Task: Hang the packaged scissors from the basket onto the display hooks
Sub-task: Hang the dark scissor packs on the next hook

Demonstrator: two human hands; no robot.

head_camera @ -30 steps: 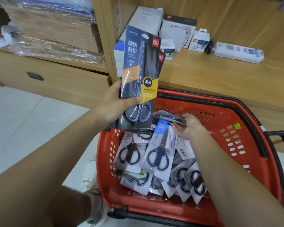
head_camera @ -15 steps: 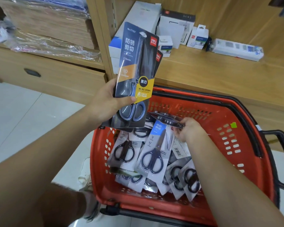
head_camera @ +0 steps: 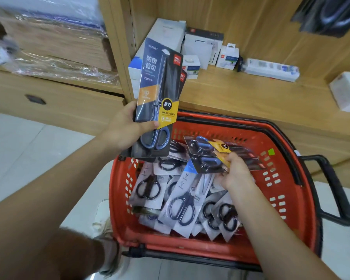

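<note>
Nothing has reached a hook yet, as far as I can see from here, and no display hook shows plainly. There is only a dark, blurred pack point(head_camera: 327, 15) high above the far right corner of the red basket point(head_camera: 291, 178), and I cannot tell what it hangs on.

The left hand point(head_camera: 125, 128) is curled round the lower part of a tall dark-blue scissors pack point(head_camera: 160, 93), holding it upright just above the basket's far left corner. The red corner of a second pack peeps out behind it.

The right hand point(head_camera: 235, 174) is over the middle of the basket. Its fingers pinch another blue-handled scissors pack point(head_camera: 214, 156), lying nearly flat and lifted off the pile. It may be two packs together, but I cannot be sure.

Below it, inside the basket, a heap of white-carded black scissors point(head_camera: 182, 201) lies jumbled, many of them.

Beyond the basket, a wooden shelf point(head_camera: 251, 91) carries small white boxes point(head_camera: 202, 47).

By my reckoning this is gathering only. A few packs are in hand, all the hanging is left to do, and most of the stock is in the basket.
</note>
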